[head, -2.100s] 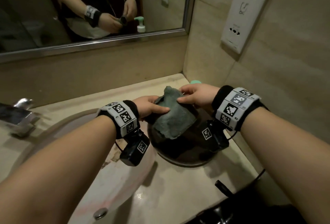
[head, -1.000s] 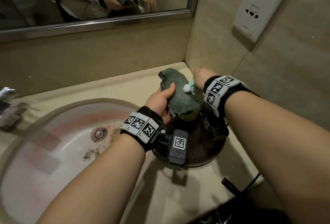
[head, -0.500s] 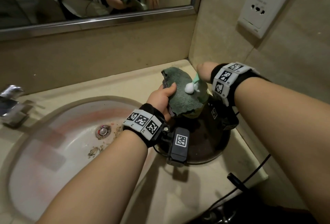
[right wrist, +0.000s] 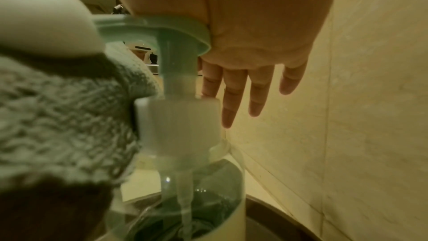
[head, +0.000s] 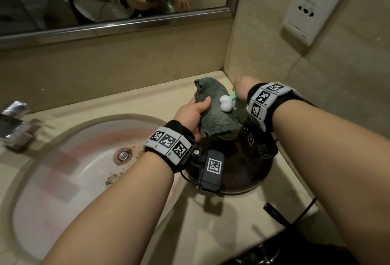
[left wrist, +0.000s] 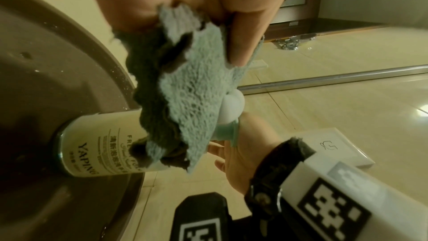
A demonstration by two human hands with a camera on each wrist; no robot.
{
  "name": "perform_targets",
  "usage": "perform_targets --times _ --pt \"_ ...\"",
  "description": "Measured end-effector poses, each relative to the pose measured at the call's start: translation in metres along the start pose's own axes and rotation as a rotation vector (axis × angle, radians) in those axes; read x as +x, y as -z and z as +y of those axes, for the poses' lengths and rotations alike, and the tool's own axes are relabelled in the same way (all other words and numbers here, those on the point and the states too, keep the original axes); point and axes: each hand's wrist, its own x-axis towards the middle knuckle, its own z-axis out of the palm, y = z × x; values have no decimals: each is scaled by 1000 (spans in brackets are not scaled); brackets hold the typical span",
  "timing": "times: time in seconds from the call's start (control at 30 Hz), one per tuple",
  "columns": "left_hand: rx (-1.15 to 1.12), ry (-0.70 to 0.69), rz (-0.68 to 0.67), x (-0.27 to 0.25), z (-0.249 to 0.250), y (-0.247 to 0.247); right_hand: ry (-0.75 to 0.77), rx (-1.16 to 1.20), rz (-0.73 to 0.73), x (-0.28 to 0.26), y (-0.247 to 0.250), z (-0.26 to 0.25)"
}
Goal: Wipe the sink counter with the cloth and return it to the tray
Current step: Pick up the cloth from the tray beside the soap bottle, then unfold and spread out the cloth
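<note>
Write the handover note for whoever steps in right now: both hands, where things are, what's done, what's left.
Left hand grips the green cloth, held up at the pump nozzle.
Right hand, fingers straight, presses its palm on the foam bottle's pump; the foam bottle stands in the dark round tray beside the sink.
Done: white foam sits on the cloth.
Left: wipe the counter, return the cloth to the tray.
</note>
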Motion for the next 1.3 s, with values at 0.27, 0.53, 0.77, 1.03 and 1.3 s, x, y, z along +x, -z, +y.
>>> perform_targets --times 0.27,0.53,0.77,1.03,1.3 --pt "-77 16 6 -13 12 7 -41 290 15 -21 11 -4" --pt "-107 2 -18 -40 42 8 50 575 33 -58 48 -25" --pt "-112 -66 47 -65 67 10 118 1291 -149 -69 55 -35" --pt "-83 -40 64 -82 79 27 145 1500 -213 -86 52 -69" --pt "-55 -29 64 -83 78 38 238 1336 -186 -99 38 -106"
